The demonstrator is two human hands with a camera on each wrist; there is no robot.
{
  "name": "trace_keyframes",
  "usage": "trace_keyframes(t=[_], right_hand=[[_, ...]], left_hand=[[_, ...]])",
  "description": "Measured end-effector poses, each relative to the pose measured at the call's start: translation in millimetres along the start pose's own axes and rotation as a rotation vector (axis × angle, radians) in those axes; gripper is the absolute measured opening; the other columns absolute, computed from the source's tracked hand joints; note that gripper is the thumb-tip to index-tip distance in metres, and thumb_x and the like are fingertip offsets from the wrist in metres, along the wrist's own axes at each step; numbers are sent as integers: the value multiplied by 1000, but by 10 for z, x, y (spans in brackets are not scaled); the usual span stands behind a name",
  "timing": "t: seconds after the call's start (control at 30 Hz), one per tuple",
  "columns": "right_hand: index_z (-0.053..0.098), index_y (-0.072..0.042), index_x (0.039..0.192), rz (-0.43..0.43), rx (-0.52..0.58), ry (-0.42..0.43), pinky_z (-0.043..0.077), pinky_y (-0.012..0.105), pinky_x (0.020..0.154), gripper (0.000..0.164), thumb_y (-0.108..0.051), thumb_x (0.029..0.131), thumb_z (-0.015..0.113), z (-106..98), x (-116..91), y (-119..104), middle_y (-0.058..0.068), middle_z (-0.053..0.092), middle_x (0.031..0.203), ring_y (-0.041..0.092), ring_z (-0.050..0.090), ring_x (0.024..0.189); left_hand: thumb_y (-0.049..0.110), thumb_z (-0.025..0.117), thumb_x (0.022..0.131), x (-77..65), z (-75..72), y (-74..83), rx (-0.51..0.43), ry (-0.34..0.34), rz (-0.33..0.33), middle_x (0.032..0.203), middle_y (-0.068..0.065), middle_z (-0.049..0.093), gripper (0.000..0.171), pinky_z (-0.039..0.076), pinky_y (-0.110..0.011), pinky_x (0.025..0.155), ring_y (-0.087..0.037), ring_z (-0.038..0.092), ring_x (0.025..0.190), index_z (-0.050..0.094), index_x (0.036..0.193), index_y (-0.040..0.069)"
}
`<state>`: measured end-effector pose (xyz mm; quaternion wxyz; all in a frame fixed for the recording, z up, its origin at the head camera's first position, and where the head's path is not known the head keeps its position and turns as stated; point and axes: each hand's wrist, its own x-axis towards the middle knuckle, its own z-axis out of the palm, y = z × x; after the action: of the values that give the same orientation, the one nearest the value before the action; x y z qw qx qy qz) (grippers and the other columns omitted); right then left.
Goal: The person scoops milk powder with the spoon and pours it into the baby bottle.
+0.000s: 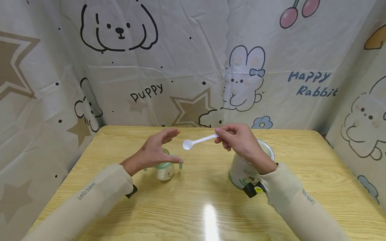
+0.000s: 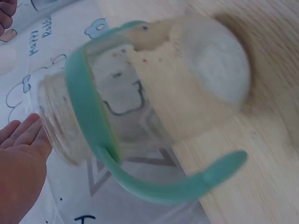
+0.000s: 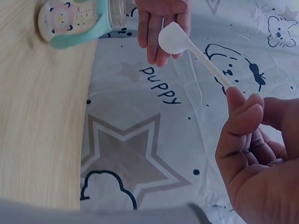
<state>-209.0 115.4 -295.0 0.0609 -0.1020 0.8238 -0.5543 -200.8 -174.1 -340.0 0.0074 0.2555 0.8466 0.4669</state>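
A white measuring scoop is pinched by its handle's end in my right hand, held in the air with the bowl pointing left. Below that hand stands a white and green can without a lid, partly hidden by the wrist. My left hand is spread beside the mouth of a clear baby bottle, fingers extended and nothing gripped. The bottle has a mint-green collar with handles, an uncapped neck and pale powder at its bottom. The right wrist view shows the scoop near the left fingers.
Both things stand on a light wooden table, bottle left and can right. A printed cloth with cartoon animals and stars hangs behind and at both sides of the table.
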Motion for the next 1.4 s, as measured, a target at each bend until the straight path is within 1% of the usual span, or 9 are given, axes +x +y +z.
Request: trace_keyframes(t=[0.17, 0.4, 0.53, 0.7, 0.87, 1.03, 1.2, 1.4], right_hand=[[69, 2, 102, -4, -20, 9, 50, 22, 54, 29, -26, 101, 62, -139, -56, 14, 3, 72, 81, 9, 53, 60], [67, 5, 106, -3, -37, 29, 50, 22, 54, 32, -27, 102, 61, -359, -143, 47, 3, 71, 81, 9, 55, 60], [64, 8, 107, 1, -35, 31, 49, 21, 54, 35, -27, 102, 60, -495, -198, 73, 1, 70, 80, 8, 54, 60], [61, 9, 109, 16, -58, 50, 49, 21, 56, 39, -30, 103, 59, -642, -240, 130, 0, 70, 81, 8, 53, 62], [61, 6, 108, 30, -80, 70, 50, 21, 57, 38, -32, 103, 58, -753, -290, 168, -1, 70, 82, 9, 54, 64], [61, 5, 104, 23, -73, 66, 50, 21, 57, 36, -31, 103, 59, -819, -318, 210, -5, 68, 80, 9, 54, 65], [60, 6, 108, 35, -98, 73, 52, 21, 59, 37, -31, 103, 58, -878, -343, 244, -6, 69, 81, 8, 55, 66], [59, 7, 110, 49, -91, 83, 52, 22, 59, 38, -31, 103, 58, -947, -386, 264, -6, 69, 81, 8, 55, 67]], left_hand=[[15, 92, 72, 75, 89, 81, -53, -5, 8, 149, -18, 46, 92, 39, -37, 113, -31, 44, 138, 41, 147, -2], [13, 91, 73, 168, 217, 178, -132, -37, 0, 152, -16, 43, 93, 37, -33, 114, -30, 41, 140, 39, 148, -2], [13, 92, 73, 221, 284, 211, -166, -53, -8, 154, -14, 40, 94, 36, -31, 114, -27, 40, 142, 38, 149, 0], [14, 92, 73, 276, 371, 250, -176, -71, -4, 155, -13, 39, 95, 35, -28, 114, -25, 39, 142, 38, 150, 1], [11, 92, 72, 338, 487, 276, -198, -89, -1, 155, -14, 39, 95, 35, -27, 114, -26, 38, 142, 37, 150, 1], [12, 92, 72, 386, 599, 311, -191, -111, -12, 156, -13, 38, 97, 35, -28, 115, -25, 37, 143, 36, 151, 1], [12, 92, 71, 435, 701, 340, -185, -129, -11, 156, -14, 37, 99, 34, -27, 115, -25, 37, 143, 35, 151, 1], [13, 93, 70, 488, 823, 348, -179, -128, 5, 156, -14, 38, 100, 34, -26, 114, -24, 38, 143, 36, 151, 1]])
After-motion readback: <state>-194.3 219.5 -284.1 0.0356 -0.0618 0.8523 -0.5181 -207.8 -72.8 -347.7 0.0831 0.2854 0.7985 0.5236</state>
